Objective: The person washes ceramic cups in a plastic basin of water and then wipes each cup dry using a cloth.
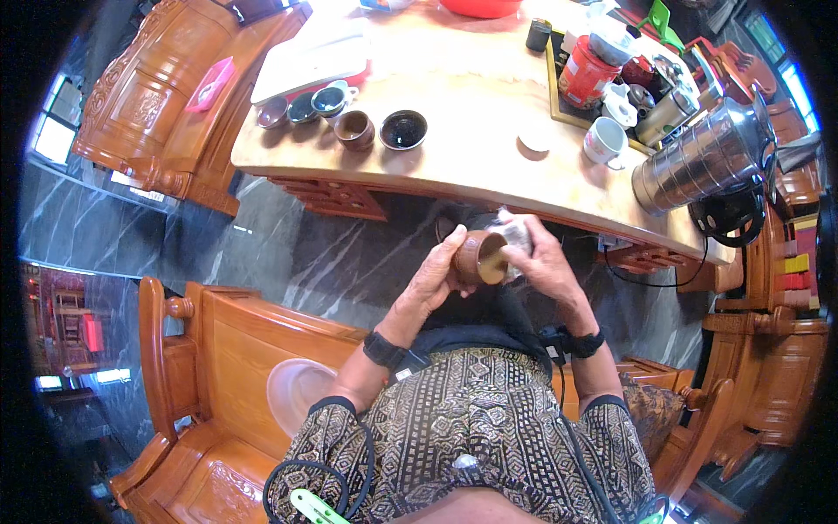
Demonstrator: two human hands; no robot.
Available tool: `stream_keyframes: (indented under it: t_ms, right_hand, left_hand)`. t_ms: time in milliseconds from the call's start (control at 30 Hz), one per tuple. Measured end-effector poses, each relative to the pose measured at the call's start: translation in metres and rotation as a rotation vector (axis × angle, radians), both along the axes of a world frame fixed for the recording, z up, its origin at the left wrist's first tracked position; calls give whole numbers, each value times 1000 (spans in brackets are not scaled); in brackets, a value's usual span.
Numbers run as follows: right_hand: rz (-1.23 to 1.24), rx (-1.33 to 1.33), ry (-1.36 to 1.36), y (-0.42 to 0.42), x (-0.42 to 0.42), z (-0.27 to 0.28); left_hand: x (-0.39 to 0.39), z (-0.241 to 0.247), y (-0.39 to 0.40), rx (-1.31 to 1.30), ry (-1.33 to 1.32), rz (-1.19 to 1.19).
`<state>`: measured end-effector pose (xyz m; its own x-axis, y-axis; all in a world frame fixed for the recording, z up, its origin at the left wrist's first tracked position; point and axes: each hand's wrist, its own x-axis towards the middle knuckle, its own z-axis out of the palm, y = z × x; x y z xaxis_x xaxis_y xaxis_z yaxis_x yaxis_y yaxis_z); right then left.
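My left hand grips a brown ceramic cup by its outer wall, the mouth tilted toward the right. In my right hand is a crumpled whitish cloth or tissue, held close beside the cup's rim. Both hands are above my lap, in front of the table's near edge. On the table stand another brown cup, a dark-glazed bowl and several small cups, among them a dark one and a reddish-brown one.
The wooden table also bears a white lid-like disc, a white mug, a large steel jug, a red tin and a white tray. A translucent plastic bowl lies on the wooden bench at my left.
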<state>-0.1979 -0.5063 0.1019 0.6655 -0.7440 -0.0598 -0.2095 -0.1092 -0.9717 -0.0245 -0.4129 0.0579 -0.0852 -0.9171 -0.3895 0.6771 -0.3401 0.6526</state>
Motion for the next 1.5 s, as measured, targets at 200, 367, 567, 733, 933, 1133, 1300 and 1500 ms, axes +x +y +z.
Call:
stream_keyframes:
  t_ms: [200,367,567,733,933,1133,1300,1500]
  right_hand:
    - [-288,-207,-243,12,-19,29]
    - [-35,-847,-3,27,-1,41]
    - [-89,-288,-129,22,19,-5]
    - [-126,52,-174,11,22,-20]
    - [-182,614,-327,6,16,-44]
    - [-194,159,-85,30,13,-29]
    - [-197,-427,-7,43,17,-26]
    - [-117,-491,-52,37,20,-27]
  left_hand:
    - [10,10,1,-194,-99,73]
    - [-5,7,-6,-382,-671,78]
    - [-6,25,0,-522,-1212,52]
    - [-6,29,3,-617,-1200,114]
    - [-2,26,0,-697,-1240,116]
    - [-6,24,-1,-360,-1143,190]
    - [-6,24,-4,-400,-1234,244]
    - [-4,20,-6,-604,-1367,116]
